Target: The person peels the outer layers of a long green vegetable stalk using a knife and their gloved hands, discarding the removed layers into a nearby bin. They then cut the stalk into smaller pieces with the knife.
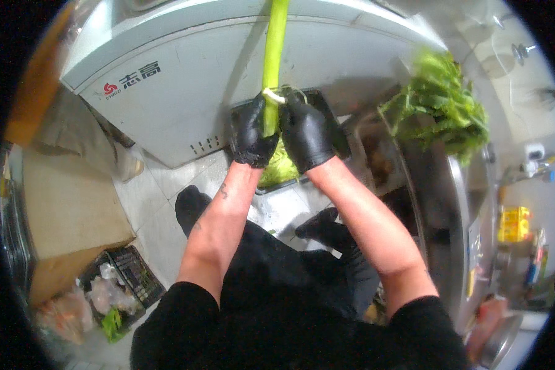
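Note:
A long, pale green peeled vegetable stalk, apparently celtuce (pixel 273 51), points away from me over the freezer front. My left hand (pixel 251 132), in a black glove, grips its near end. Beside it, my right hand (pixel 307 127), also gloved in black, is closed on a small tool, apparently a peeler (pixel 274 96), whose pale head lies across the stalk. Most of that tool is hidden by the fingers. A thin strip of peel hangs near the right fingertips. Beneath both hands, a black plastic crate (pixel 340 134) on the floor holds a heap of light green peelings (pixel 277 166).
A white Chigo chest freezer (pixel 166 111) stands in front. Leafy greens (pixel 439 106) lie at the right, by a steel counter (pixel 458 185). To the left are cardboard (pixel 74 203) and a black crate (pixel 145 277) with plastic bags. My feet flank the peelings crate on the tiled floor.

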`<state>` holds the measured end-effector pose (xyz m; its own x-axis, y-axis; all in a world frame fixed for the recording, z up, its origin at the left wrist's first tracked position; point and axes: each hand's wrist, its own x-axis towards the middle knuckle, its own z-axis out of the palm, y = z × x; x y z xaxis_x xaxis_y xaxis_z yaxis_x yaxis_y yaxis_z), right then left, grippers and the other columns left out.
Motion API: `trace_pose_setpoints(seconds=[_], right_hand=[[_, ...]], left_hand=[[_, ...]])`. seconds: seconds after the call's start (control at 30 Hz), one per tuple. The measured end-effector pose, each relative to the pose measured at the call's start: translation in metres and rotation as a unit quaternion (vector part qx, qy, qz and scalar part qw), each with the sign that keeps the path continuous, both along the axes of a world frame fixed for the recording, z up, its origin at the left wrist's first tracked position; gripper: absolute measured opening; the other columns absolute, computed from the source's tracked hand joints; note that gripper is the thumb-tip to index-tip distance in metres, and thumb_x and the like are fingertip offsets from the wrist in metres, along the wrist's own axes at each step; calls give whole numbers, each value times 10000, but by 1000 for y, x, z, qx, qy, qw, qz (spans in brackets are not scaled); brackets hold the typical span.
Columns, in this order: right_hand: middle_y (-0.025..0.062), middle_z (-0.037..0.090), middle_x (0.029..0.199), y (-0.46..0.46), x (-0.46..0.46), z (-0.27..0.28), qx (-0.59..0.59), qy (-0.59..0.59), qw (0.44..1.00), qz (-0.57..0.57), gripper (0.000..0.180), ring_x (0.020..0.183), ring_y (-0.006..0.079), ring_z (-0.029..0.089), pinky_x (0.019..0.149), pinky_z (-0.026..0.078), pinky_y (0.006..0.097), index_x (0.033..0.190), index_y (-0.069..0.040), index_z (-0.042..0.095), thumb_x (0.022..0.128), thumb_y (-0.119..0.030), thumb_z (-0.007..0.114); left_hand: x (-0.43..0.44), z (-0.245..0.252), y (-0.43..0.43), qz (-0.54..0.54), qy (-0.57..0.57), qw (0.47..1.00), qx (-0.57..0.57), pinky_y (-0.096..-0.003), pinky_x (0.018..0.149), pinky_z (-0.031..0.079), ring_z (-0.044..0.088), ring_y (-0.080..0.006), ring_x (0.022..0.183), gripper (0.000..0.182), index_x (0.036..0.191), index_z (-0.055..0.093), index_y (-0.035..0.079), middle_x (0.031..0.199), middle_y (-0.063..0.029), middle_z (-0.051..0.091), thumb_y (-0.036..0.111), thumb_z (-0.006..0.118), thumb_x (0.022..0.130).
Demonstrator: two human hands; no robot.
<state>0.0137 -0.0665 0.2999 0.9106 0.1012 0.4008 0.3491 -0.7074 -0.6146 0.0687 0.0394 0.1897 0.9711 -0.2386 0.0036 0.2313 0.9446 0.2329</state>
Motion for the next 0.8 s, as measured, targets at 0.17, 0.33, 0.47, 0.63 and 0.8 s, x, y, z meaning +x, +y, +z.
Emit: trace_pose_setpoints(seconds=[0.17,0.33,0.47,0.63,0.8], right_hand=[[289,645,1199,3,-24,-25,75,60,994,44,326,1117,355,643,947,510,420,1304,3,615,1019,-117,510],[228,690,974,-1,-30,-23,105,0,994,20,316,884,394,672,766,532,457,1268,-18,650,988,-57,508],[256,668,984,-1,-35,-24,-68,-44,997,5,332,880,424,652,750,526,465,1288,5,615,984,-21,485],[280,664,1159,-9,-63,-39,56,59,996,32,373,1126,389,642,970,507,426,1354,16,584,1002,-49,479],[256,673,1147,-33,-62,-41,-109,132,984,54,329,1085,397,648,904,521,450,1300,-24,630,1014,-119,496]], left_hand=[[-12,-2,2,135,-171,906,363,-334,919,547,655,-189,963,309,1229,643,15,1110,-80,692,151,617,952],[-14,11,-8,-61,-10,998,27,-330,891,546,656,-181,996,338,1287,603,61,1086,-75,686,297,547,1053],[-16,13,-2,-103,22,994,-22,-340,822,583,677,-200,935,341,1248,610,25,1067,-101,687,292,572,1039],[-28,34,3,-56,-23,995,74,-299,716,559,653,-175,832,323,1230,611,53,967,-60,656,308,596,1033],[-19,45,7,78,-18,919,387,-331,709,539,652,-195,797,245,1124,662,57,911,-84,686,238,599,972]])
